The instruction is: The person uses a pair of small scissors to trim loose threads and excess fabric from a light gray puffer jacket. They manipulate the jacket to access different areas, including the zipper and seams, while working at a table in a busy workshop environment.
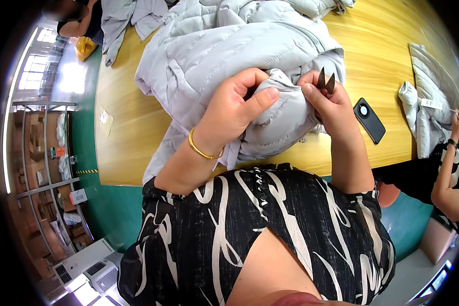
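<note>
A light grey quilted puffer jacket lies bunched on the table in front of me. My left hand grips a raised fold of its fabric, the thumb on top and the fingers partly hidden behind. Opposite it, my right hand pinches the edge of the same fold between thumb and forefinger. That hand also holds dark thread snips, whose two pointed blades stick up apart past the fingers. The blades are not on the cloth. The rest of the snips is mostly covered by my palm.
A black phone lies on the yellow wooden table right of my right hand. A small clear packet is near the left edge. At the far right another person's hand touches a tagged grey garment. Shelves stand left.
</note>
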Motion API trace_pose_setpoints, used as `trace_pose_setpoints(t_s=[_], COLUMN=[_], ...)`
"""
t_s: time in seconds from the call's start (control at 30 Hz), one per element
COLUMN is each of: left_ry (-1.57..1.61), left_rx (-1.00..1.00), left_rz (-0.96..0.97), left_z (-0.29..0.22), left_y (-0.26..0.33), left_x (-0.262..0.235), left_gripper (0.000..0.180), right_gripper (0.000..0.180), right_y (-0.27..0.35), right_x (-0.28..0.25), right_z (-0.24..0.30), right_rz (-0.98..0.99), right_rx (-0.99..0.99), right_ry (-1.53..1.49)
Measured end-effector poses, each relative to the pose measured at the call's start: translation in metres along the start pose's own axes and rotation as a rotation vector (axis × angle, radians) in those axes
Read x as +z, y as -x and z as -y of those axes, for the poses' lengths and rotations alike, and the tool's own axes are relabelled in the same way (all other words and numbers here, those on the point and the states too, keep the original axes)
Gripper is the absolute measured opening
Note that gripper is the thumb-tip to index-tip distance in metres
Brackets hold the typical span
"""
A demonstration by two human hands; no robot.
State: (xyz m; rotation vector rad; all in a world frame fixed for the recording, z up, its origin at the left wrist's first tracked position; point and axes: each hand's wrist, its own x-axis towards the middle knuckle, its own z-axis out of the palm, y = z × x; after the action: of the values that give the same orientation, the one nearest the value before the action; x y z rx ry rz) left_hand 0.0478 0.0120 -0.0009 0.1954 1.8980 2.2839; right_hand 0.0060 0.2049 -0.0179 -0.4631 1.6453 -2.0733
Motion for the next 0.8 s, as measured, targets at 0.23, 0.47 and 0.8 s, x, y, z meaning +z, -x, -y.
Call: trace_pose_setpoints(t_s=[0.23, 0.47, 0.8], left_ry=[0.024, 0.027, -0.153], left_rx=[0.055, 0.030, 0.025], left_rz=[-0.094, -0.047, 0.221], left_z=[0.012, 0.006, -0.010], left_y=[-0.011, -0.013, 0.015], left_x=[0.003, 0.009, 0.008], left_gripper=[0.012, 0.014, 0.012], right_gripper=[0.015, 0.009, 0.014], right_y=[0.005, 0.011, 0.024], right_x=[0.000, 0.014, 0.016], right_z=[-0.007, 0.002, -0.002], right_rz=[-0.032, -0.149, -0.073], right_rx=[0.121, -0.297, 0.119], right_ry=[-0.139, 0.286, -0.233])
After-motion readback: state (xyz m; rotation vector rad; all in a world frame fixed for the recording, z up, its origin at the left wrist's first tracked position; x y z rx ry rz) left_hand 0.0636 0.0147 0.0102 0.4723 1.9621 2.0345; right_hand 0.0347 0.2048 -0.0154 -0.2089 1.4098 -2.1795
